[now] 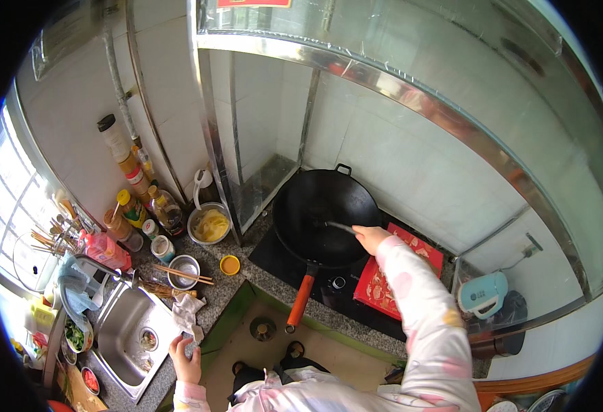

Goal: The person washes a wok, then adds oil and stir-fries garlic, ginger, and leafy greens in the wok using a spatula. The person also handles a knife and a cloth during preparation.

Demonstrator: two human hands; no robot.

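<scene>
My right hand (372, 239) is closed on the end of a thin grey utensil (338, 225), perhaps a spoon or spatula, whose far end reaches into a black wok (327, 206). The wok stands on a black cooktop (327, 288), its orange handle (301, 298) pointing towards me. A red patterned box or packet (378, 288) lies beneath my right forearm. My left hand (186, 360) is empty with its fingers apart, over the counter edge beside the steel sink (126, 340). Crumpled white cloth or paper (187, 311) lies just beyond it.
A bowl of yellow food (209, 225), a metal bowl (183, 272) with chopsticks (198, 276) across it, and sauce bottles (166, 208) stand left of the cooktop. A metal-framed glass enclosure (214, 154) surrounds the wok's back. A light blue kettle (483, 294) stands right.
</scene>
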